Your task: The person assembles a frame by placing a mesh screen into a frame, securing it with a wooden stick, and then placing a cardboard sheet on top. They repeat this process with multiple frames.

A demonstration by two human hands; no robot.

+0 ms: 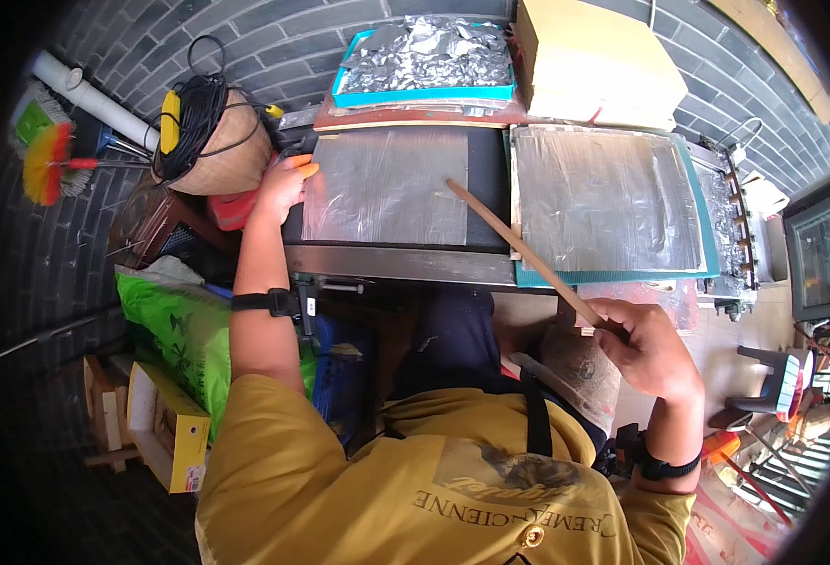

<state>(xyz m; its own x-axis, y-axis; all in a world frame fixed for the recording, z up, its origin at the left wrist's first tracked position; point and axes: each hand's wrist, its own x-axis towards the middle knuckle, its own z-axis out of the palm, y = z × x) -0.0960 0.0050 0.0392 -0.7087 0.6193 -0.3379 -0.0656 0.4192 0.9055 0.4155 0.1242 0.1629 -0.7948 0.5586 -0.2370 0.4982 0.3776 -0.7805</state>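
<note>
My right hand grips the near end of a long, thin wooden stick. The stick slants up and left, its far tip over the right part of a thin, silvery translucent sheet. That sheet is slightly wrinkled and lies on a dark work surface. At its left edge is my left hand, with orange covers on fingertips; whether it pinches the sheet is unclear. A stack of similar silvery sheets rests to the right on a teal ribbed board.
Behind the work surface stand a teal tray heaped with crumpled foil pieces and a pale box. A coiled black cable sits on a round container at left. A metal bar edges the front. A green bag lies lower left.
</note>
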